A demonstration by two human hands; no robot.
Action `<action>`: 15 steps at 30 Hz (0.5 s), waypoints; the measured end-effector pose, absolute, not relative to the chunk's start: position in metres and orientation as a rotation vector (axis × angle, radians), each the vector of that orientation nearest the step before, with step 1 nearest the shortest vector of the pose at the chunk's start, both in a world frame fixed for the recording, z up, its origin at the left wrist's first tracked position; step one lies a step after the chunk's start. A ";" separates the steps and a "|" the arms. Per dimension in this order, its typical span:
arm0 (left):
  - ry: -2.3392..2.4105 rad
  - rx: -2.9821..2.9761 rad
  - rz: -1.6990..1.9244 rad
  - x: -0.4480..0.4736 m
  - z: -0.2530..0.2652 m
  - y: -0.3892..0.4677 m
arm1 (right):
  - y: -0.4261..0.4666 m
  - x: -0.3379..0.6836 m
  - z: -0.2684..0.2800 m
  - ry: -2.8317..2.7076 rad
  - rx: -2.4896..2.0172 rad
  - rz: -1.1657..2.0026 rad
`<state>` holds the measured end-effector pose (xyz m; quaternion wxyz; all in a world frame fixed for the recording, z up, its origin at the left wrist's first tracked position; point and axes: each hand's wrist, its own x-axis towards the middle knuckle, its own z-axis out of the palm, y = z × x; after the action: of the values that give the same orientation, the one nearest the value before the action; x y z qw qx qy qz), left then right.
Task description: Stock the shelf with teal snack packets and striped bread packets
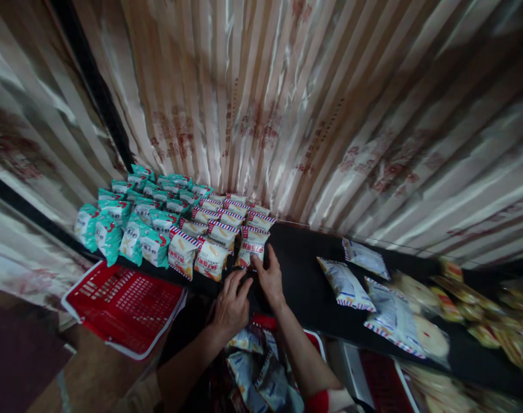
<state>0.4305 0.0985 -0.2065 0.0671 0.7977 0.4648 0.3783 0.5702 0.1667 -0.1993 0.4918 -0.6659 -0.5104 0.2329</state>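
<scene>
OK, white snack bag (pixel 250 245) sits just below frame center on black desk (pixel 298 269). Right grip (pixel 270 278) at its lower right, fingers spread, thumb overlapping it; left grip (pixel 232 304) just below, loosely curled, empty. Teal bags (pixel 132 238) center-left, red basket (pixel 130 335) lower left.

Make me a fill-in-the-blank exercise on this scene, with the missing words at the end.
1. In the picture, the teal packets stand to the ____ of the white packets.
2. The bare stretch of shelf is ____ in colour.
3. The hand with its thumb against a white packet is the ____ one.
4. The basket at lower left is ____ with a white rim.

Missing words: left; black; right; red.
</scene>
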 end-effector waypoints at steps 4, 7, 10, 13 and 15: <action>1.710 2.244 1.282 0.400 -0.211 0.079 | 0.158 0.569 -0.203 -1.271 -1.628 0.539; 1.790 2.255 1.262 0.383 -0.211 0.084 | 0.150 0.565 -0.207 -1.303 -1.620 0.492; 1.722 2.311 1.247 0.379 -0.211 0.094 | 0.139 0.562 -0.206 -1.348 -1.624 0.401; 1.689 2.316 1.283 0.381 -0.210 0.097 | 0.122 0.574 -0.197 -1.441 -1.632 0.223; 1.677 2.323 1.308 0.382 -0.209 0.093 | 0.110 0.593 -0.187 -1.482 -1.671 0.059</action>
<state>0.3818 0.0931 -0.2094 -0.0039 0.7377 0.5324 0.4152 0.5933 0.1103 -0.1869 0.4384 -0.6721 -0.5962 0.0239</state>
